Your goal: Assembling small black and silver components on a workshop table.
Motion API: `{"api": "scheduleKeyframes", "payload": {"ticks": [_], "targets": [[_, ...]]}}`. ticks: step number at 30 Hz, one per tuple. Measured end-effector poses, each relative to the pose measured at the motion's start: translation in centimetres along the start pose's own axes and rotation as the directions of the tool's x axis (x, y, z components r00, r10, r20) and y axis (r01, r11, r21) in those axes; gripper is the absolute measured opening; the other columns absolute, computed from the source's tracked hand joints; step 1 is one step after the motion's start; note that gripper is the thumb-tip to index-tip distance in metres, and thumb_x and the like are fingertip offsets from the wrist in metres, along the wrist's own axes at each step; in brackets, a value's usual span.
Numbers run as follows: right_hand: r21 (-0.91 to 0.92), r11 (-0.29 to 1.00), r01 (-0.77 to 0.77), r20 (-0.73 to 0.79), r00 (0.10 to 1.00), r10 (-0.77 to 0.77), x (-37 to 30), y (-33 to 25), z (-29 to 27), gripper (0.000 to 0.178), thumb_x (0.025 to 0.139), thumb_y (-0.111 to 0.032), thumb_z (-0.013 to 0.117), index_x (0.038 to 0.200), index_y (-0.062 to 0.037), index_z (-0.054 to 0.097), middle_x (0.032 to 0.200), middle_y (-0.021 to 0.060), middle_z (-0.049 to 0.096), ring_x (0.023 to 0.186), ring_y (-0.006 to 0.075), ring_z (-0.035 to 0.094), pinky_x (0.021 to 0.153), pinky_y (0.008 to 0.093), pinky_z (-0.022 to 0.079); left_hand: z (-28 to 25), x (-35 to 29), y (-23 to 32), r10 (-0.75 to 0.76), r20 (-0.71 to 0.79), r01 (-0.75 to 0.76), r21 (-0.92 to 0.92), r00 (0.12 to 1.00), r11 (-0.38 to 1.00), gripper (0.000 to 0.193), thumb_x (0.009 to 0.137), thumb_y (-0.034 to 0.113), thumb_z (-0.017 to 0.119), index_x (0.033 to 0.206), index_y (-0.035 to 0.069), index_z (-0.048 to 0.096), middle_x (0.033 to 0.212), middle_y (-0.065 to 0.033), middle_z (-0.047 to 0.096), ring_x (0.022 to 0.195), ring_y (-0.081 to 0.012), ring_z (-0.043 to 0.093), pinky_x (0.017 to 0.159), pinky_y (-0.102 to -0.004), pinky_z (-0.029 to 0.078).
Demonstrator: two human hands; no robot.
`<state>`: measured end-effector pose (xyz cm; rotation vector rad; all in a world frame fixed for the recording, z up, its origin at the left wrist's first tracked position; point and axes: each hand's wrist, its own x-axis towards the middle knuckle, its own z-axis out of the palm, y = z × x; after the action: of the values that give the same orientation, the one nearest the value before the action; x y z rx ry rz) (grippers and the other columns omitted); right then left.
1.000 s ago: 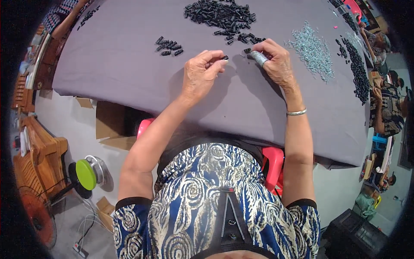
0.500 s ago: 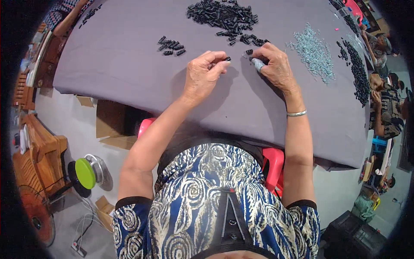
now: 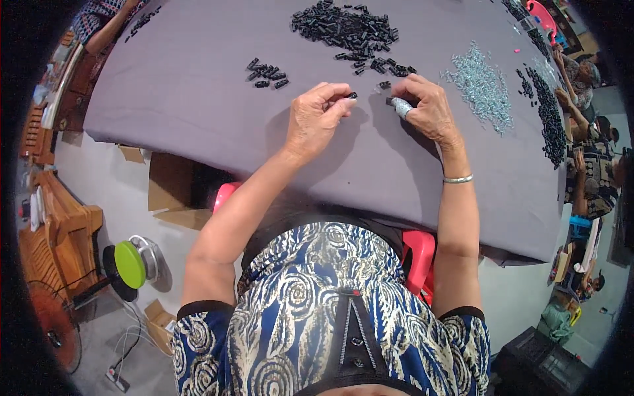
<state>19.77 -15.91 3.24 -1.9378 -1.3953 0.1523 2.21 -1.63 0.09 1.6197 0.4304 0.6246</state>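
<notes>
My left hand [image 3: 317, 119] is closed in a pinch on a small black cylindrical piece [image 3: 352, 96], held just above the table. To its right, my right hand [image 3: 429, 109] is bent with its fingertips drawn together. A pale blue-grey wrap [image 3: 402, 107] covers its thumb. Something small and dark shows at that thumb's tip, too small to name. Just beyond these fingertips a loose black piece [image 3: 385, 85] lies on the cloth, with a tiny clear bit beside it. A silver bangle [image 3: 457, 179] circles my right wrist.
A grey cloth [image 3: 198, 99] covers the table. On it are a large heap of black pieces [image 3: 343, 30], a small group of them [image 3: 266, 72] at left, and a pile of tiny pale blue pieces [image 3: 479, 89] at right. More black pieces [image 3: 549, 119] line the right edge, near other people.
The whole view has shifted slightly. My right fingertips have drawn back a little toward me from the loose black piece, and a dark bit now shows at the thumb. My left hand keeps its pinch.
</notes>
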Motion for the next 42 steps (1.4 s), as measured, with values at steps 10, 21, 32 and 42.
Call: {"api": "scheduleKeyframes", "payload": {"ticks": [10, 21, 32, 42], "targets": [[-0.01, 1.0, -0.025, -0.297, 0.955, 0.021, 1.5, 0.3, 0.9, 0.013, 0.078, -0.004, 0.064, 0.091, -0.0046, 0.065, 0.076, 0.007, 0.061, 0.066, 0.0181, 0.058, 0.062, 0.0273, 0.047, 0.0, 0.0, 0.0, 0.014, -0.011, -0.013, 0.032, 1.0, 0.999, 0.015, 0.085, 0.01, 0.066, 0.098, 0.002, 0.067, 0.086, -0.0015, 0.065, 0.07, -0.0074, 0.062, 0.058, -0.0197, 0.048], [-0.265, 0.956, 0.125, -0.034, 0.99, -0.139, 5.3, 1.2, 2.2, 0.019, 0.078, -0.006, 0.06, 0.096, -0.0067, 0.064, 0.089, 0.0101, 0.061, 0.088, 0.0282, 0.059, 0.076, 0.0373, 0.048, 0.2, 0.1, 0.0, 0.016, 0.001, -0.016, 0.021, 1.0, 1.0, 0.014, 0.084, 0.009, 0.066, 0.096, 0.001, 0.067, 0.083, -0.0004, 0.064, 0.07, -0.0069, 0.062, 0.058, -0.0196, 0.048], [-0.185, 0.982, -0.037, -0.136, 0.991, 0.012, 2.7, 0.7, -0.5, 0.016, 0.076, -0.001, 0.06, 0.091, -0.0041, 0.065, 0.084, 0.0118, 0.064, 0.076, 0.0283, 0.063, 0.068, 0.035, 0.05, 0.1, 0.1, 0.1, 0.009, -0.001, -0.009, 0.014, 1.0, 1.0, 0.012, 0.084, 0.009, 0.065, 0.094, 0.002, 0.067, 0.084, -0.0002, 0.063, 0.07, -0.0067, 0.062, 0.056, -0.0193, 0.046], [-0.168, 0.985, 0.032, -0.155, 0.986, -0.059, 5.9, 2.3, 1.6, 0.015, 0.08, -0.007, 0.062, 0.094, -0.0064, 0.066, 0.086, 0.0094, 0.064, 0.076, 0.0235, 0.063, 0.069, 0.0328, 0.049, 0.2, 0.0, 0.0, 0.006, -0.006, -0.006, 0.018, 1.0, 1.0, 0.012, 0.084, 0.009, 0.065, 0.094, 0.002, 0.067, 0.082, 0.0002, 0.062, 0.068, -0.0062, 0.06, 0.057, -0.0197, 0.046]]}}
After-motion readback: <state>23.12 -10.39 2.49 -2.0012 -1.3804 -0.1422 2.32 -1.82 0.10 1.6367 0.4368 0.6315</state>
